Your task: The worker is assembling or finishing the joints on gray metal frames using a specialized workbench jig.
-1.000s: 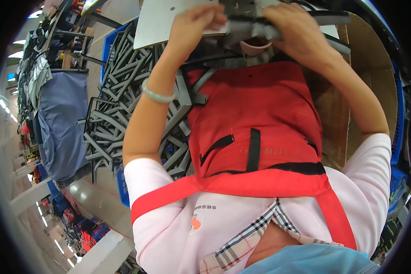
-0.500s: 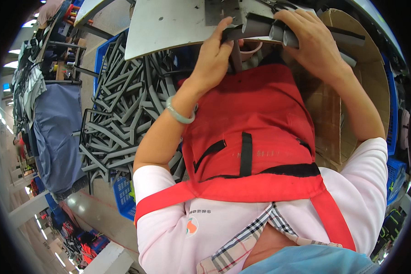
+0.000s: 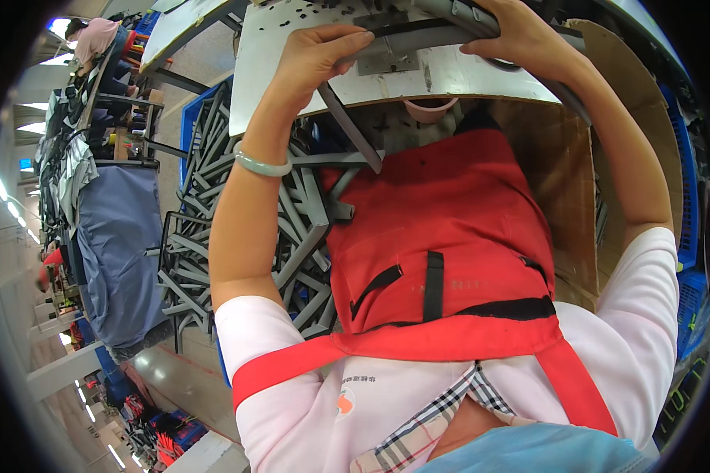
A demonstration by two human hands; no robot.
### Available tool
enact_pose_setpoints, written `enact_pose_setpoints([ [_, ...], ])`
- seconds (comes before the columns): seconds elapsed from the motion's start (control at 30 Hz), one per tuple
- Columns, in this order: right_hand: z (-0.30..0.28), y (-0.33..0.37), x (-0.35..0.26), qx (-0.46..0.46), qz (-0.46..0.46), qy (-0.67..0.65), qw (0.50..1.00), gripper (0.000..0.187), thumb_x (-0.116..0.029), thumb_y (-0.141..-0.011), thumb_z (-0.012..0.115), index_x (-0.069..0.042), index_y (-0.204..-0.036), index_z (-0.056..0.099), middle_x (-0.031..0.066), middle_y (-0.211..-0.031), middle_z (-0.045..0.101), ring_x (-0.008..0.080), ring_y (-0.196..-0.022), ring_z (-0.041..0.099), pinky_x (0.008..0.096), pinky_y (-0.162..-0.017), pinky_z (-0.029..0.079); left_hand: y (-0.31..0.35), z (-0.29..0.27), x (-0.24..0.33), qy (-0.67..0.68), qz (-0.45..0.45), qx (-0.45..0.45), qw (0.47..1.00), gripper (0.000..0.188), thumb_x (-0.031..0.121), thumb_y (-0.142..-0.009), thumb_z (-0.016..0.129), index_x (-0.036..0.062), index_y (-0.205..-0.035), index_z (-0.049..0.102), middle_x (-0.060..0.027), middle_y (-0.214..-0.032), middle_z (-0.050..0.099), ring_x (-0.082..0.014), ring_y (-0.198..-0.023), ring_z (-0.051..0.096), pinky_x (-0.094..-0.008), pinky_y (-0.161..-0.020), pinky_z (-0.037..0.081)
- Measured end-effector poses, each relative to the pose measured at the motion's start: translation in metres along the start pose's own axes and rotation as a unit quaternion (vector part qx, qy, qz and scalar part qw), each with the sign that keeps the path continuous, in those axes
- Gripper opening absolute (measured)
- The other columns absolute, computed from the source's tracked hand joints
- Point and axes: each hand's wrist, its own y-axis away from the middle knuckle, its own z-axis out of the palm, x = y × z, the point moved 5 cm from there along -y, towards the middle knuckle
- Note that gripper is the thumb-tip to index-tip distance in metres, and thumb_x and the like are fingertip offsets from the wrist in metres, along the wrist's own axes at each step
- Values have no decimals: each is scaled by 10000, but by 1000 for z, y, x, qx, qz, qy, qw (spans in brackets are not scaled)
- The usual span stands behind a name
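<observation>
while left fingers point(image 3: 358, 39) pinch grey strip point(image 3: 418, 39) | long axis crosswise | points rightward

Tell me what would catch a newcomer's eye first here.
Likely the bright red apron, which fills the middle of the view over the person's lap. Next comes the tangled heap of grey strips to its left. At the top, the left hand and right hand hold a curved grey strip over the white table.
</observation>
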Motion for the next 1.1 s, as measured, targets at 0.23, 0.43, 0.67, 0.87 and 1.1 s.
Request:
enact_pose_setpoints([
  [0.23, 10, -30, 34, -10, 135, 118, 984, 849, -343, -739, 781, 139, -1341, 428, 336, -1222, 573, 371, -1157, 583, 378, -979, 453, -24, -10, -21, 39, -23, 20, 999, 272, 185, -853, 741, -21, -1029, 722, -8, -780, 624, -74, -618, 518, -195, -558, 407],
  [0.43, 12, -40, 49, -8, 146, 107, 983, 881, -366, -728, 790, 143, -1346, 422, 333, -1279, 540, 374, -1210, 545, 372, -1021, 428, -31, -16, -22, 45, -7, 15, 999, 249, 164, -865, 710, -20, -1033, 723, -3, -748, 599, -71, -605, 500, -198, -537, 378],
  [0.67, 1, -48, 49, -12, 164, 104, 981, 927, -362, -730, 797, 127, -1397, 377, 314, -1288, 549, 348, -1195, 560, 367, -1015, 431, -43, -18, -23, 23, 14, 11, 1000, 279, 193, -906, 654, -46, -1041, 704, -20, -769, 617, -114, -665, 520, -250, -589, 410],
  [0.87, -14, -48, 42, 60, 180, 109, 976, 771, -273, -712, 801, 106, -1311, 496, 266, -1176, 631, 287, -1082, 621, 353, -914, 476, -56, -54, -56, 263, 22, 22, 964, 230, 198, -1007, 534, -15, -991, 620, -26, -706, 544, -111, -573, 447, -273, -534, 385],
  [1.1, 105, 13, -60, 11, -246, 229, 942, 265, -79, -727, 656, -20, -981, 607, 142, -974, 633, 306, -1008, 622, 387, -883, 501, -18, 37, -6, -70, 9, -24, 997, 309, 260, -976, 582, -6, -832, 649, -23, -659, 596, -119, -564, 531, -285, -543, 450],
])
